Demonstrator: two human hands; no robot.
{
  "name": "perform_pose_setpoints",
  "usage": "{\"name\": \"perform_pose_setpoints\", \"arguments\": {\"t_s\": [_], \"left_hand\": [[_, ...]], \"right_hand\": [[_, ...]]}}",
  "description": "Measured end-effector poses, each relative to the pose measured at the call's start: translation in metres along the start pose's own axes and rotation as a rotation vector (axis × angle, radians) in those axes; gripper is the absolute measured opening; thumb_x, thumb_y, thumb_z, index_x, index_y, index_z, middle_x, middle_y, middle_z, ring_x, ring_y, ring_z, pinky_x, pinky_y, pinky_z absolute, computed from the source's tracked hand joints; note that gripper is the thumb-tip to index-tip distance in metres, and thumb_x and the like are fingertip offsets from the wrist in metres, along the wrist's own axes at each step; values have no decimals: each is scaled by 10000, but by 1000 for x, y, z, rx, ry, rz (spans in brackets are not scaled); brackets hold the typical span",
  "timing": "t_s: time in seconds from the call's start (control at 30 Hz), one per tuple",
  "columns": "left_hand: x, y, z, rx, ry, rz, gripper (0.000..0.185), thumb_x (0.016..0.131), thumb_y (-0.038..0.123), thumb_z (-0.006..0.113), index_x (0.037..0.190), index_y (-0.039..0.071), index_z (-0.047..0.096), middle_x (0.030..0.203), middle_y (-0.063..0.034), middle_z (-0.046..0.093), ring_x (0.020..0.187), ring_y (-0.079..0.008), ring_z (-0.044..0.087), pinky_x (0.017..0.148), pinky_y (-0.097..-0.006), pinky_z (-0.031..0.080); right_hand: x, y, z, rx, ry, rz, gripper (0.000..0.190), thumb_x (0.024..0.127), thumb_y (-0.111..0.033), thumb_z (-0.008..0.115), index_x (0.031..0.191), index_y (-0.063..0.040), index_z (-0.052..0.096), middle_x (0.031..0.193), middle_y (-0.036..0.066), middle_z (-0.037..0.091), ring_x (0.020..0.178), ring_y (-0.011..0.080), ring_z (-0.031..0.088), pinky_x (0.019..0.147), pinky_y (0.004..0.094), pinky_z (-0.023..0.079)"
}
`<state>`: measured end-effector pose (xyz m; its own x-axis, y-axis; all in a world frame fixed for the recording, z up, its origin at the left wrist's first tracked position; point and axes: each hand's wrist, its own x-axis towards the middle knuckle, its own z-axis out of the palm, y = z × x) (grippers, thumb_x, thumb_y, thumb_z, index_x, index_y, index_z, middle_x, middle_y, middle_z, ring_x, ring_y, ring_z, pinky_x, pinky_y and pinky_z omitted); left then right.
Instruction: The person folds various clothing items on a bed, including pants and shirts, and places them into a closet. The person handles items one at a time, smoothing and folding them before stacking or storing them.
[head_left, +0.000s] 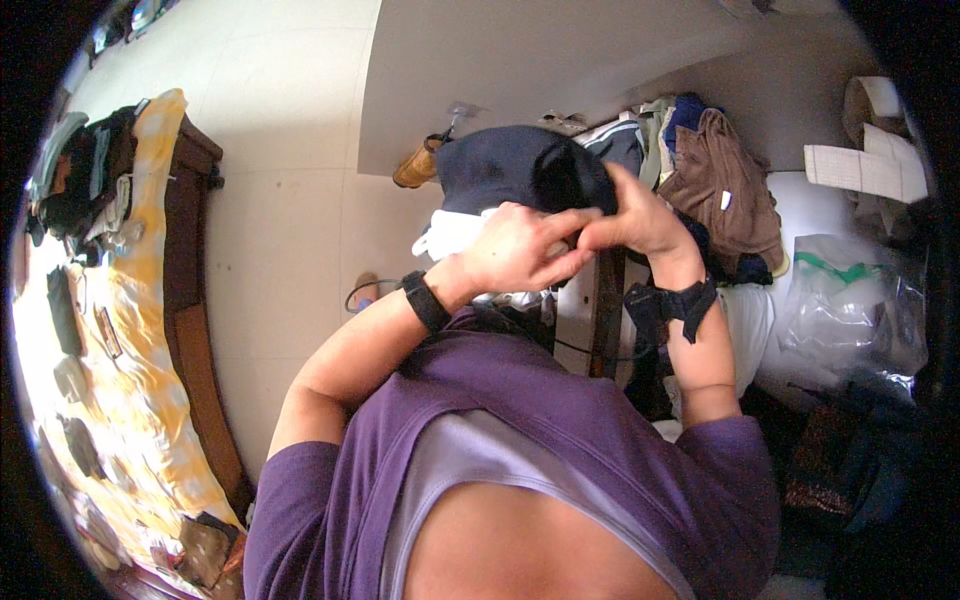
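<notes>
A black cloth item (495, 165), rounded at the top and with a deep fold on its right side, is held up in front of me. My right hand (641, 217) grips its right edge, thumb on the near side and fingers partly hidden behind the fabric. At the near edge, my left hand (521, 251) pinches the cloth, its fingertips meeting the right thumb. White cloth (454, 234) shows just beneath and left of my left hand. Each wrist wears a black strap.
Piled clothes, including a brown garment (720, 187), lie against the grey panel (525, 60). A clear plastic bag (847, 300) rests at the right. On the left, a yellow checked cloth (142, 360) covers a wooden bed or table bearing several items. Pale floor tiles (270, 247) run between.
</notes>
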<state>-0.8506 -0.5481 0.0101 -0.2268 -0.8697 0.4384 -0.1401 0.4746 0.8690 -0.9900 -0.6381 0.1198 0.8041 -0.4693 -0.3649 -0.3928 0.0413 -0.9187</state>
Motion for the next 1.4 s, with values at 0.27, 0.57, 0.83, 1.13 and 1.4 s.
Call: {"name": "perform_pose_setpoints", "arguments": {"t_s": [0.27, 0.57, 0.83, 1.13, 1.4], "left_hand": [[-4, -2, 33, 149, -152, 116, 198, 860, 266, 534, 965, 101, 503, 668, -142, 599, 593, -378, 613, 525, -470, 510], [-13, 18, 4, 166, -635, 41, 255, 873, 310, 576, 855, 62, 633, 749, -167, 633, 690, -371, 614, 606, -439, 494], [32, -31, -40, 365, -134, 55, 841, 687, 312, 794, 1384, 157, 351, 1222, -179, 553, 918, -364, 630, 777, -433, 521], [119, 11, 21, 325, -837, 211, 412, 699, 323, 757, 930, 0, 648, 976, -146, 600, 952, -366, 590, 798, -446, 470], [183, 87, 34, -43, -895, 93, 308, 776, 245, 703, 960, 10, 627, 807, -166, 650, 773, -289, 636, 716, -378, 490]], "right_hand": [[-21, 20, 14, -99, 103, 27, 541, 637, -216, 852, 1066, 16, 616, 982, 35, 654, 886, 122, 565, 851, 291, 458], [-76, 23, 4, -288, 616, -31, 247, 826, -130, 699, 1038, -12, 653, 956, 20, 671, 883, 118, 588, 829, 285, 473], [-167, -22, -9, -629, 635, -76, 395, 730, -138, 794, 1059, 15, 638, 938, 78, 666, 883, 160, 594, 814, 291, 462], [-273, -44, -22, -434, 1200, 170, 524, 675, -176, 828, 1102, 27, 602, 1015, 96, 647, 934, 187, 595, 873, 320, 454], [-347, -56, -145, -387, 1583, 55, 466, 804, -264, 742, 1146, 5, 576, 1019, 83, 635, 882, 182, 610, 825, 318, 494]]}}
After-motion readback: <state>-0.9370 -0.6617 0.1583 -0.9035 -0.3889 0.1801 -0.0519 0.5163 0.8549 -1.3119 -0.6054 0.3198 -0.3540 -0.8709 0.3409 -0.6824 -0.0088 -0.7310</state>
